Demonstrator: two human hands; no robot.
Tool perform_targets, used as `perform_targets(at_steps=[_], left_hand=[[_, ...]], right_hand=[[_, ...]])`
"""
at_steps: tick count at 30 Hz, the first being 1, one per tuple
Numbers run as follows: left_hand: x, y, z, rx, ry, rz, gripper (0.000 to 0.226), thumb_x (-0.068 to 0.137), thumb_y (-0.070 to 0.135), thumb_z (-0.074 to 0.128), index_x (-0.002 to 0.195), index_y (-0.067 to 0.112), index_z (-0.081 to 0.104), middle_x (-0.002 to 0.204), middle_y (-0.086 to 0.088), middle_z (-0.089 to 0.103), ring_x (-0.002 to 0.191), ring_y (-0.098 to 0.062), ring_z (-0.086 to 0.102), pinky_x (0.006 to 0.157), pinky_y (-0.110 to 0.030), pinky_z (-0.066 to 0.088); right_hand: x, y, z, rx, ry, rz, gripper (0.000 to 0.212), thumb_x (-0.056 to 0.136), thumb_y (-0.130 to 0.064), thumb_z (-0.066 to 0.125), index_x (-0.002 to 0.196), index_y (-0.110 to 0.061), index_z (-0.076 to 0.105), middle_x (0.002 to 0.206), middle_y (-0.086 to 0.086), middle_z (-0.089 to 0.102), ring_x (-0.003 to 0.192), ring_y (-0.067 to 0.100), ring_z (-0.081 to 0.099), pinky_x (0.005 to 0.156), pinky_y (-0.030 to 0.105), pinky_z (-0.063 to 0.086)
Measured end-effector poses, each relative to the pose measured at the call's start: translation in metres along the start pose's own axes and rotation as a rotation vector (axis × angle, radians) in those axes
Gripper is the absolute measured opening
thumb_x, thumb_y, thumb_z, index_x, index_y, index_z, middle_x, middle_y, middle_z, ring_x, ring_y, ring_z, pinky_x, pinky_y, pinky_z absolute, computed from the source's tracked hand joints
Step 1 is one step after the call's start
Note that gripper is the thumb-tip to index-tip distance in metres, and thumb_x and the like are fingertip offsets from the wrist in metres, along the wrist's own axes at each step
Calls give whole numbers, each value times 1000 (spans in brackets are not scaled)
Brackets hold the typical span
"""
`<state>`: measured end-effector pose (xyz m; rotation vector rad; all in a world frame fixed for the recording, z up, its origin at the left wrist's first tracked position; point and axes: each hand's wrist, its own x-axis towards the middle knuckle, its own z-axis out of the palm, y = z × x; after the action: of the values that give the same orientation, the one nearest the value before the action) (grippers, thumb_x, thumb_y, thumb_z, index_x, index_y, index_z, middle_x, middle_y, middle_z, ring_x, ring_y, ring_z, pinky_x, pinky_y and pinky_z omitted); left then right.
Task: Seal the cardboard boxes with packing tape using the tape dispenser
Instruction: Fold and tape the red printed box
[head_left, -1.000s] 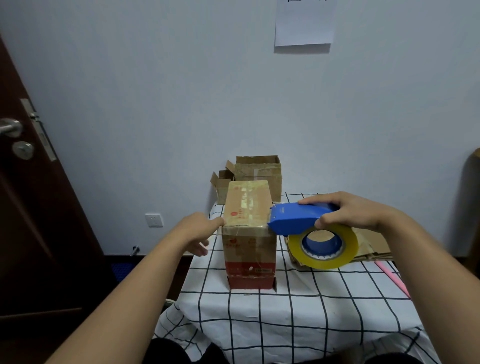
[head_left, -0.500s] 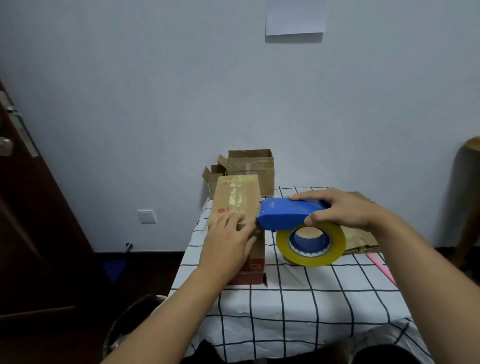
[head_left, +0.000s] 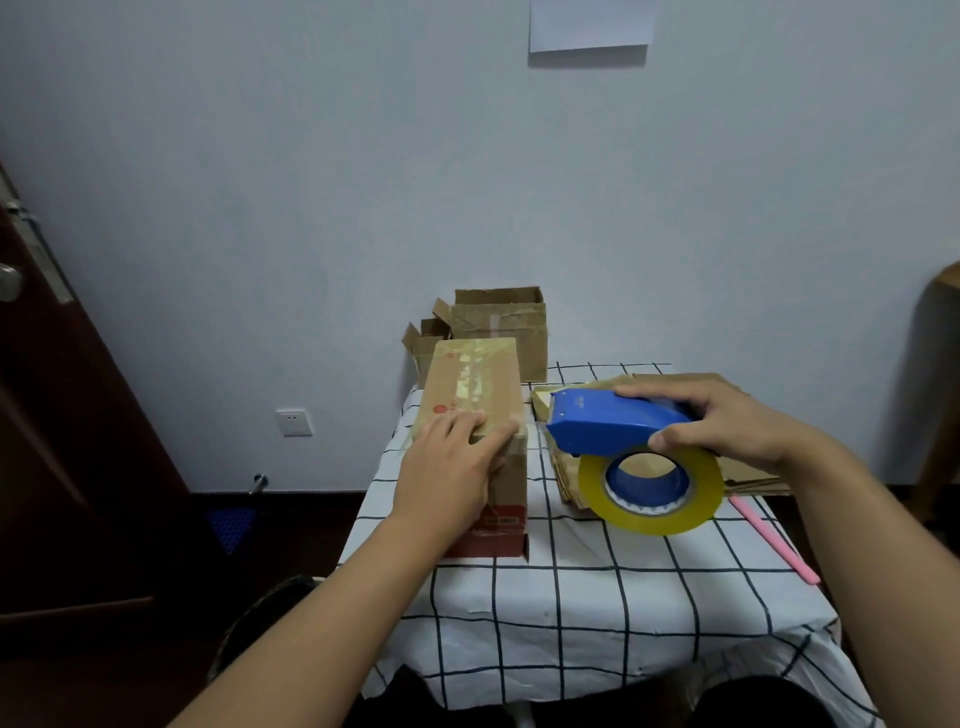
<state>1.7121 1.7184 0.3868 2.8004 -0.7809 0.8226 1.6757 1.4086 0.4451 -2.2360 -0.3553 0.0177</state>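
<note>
Setting: a small bench covered by a white cloth with a black grid, standing against a pale wall, seen from the person's head looking down.
Tall box: a closed cardboard box stands upright near the bench's left edge, about midway back; its top is streaked with old clear tape and its base is red.
Left hand: the left hand lies palm-down on the near end of the box top, fingers straight and slightly spread, pressing the cardboard and draped over its front upper edge.
Tape dispenser: a blue tape dispenser with a yellowish roll of packing tape hanging under it is held in the air just right of the box, nose pointing toward the box; a narrow gap shows between them.
Right hand: the right hand grips the dispenser body from above, fingers curled over its top and thumb pinching its near side.
Other boxes: an open cardboard box sits at the back left corner, with a smaller open box touching its left side; flattened cardboard lies by the right edge behind the roll.
Pink strip: a thin pink stick lies along the right edge.
</note>
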Motion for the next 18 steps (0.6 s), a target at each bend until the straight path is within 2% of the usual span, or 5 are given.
perform_targets(at_steps=[5, 9, 13, 15, 18], left_hand=[[-4, -2, -3, -2, -53, -45, 57, 87, 16, 67, 138, 34, 51, 131, -8, 57, 120, -30, 51, 92, -42, 46], [-2, 2, -3, 2, -62, -63, 57, 90, 18, 60, 141, 37, 45, 135, -6, 52, 123, -28, 46, 95, -40, 42], [1, 7, 1, -4, -36, -35, 47, 97, 37, 50, 142, 41, 40, 133, -3, 52, 121, -26, 46, 96, -37, 40], [4, 11, 2, 11, -22, -6, 53, 96, 51, 47, 146, 44, 33, 129, -4, 55, 118, -26, 49, 96, -38, 41], [7, 13, 5, 50, -9, -6, 55, 96, 58, 44, 147, 44, 32, 127, -4, 55, 114, -26, 50, 94, -38, 42]], right_hand=[[0, -3, 4, -27, -30, 9, 64, 57, -56, 73, 120, -60, 61, 132, -23, 56, 116, 7, 57, 101, 33, 48], [0, -4, 0, -15, -51, 16, 62, 56, -53, 73, 117, -61, 63, 124, -30, 57, 109, 1, 59, 91, 24, 48], [9, -14, -2, -124, -126, 56, 61, 54, -55, 72, 113, -65, 61, 105, -38, 57, 96, -5, 59, 82, 17, 44], [15, -25, -4, -190, -169, 86, 58, 57, -52, 72, 112, -67, 60, 105, -37, 56, 95, -4, 59, 81, 17, 44], [21, -36, -10, -244, -197, 104, 56, 63, -49, 70, 117, -63, 60, 114, -27, 58, 97, 3, 60, 84, 20, 45]])
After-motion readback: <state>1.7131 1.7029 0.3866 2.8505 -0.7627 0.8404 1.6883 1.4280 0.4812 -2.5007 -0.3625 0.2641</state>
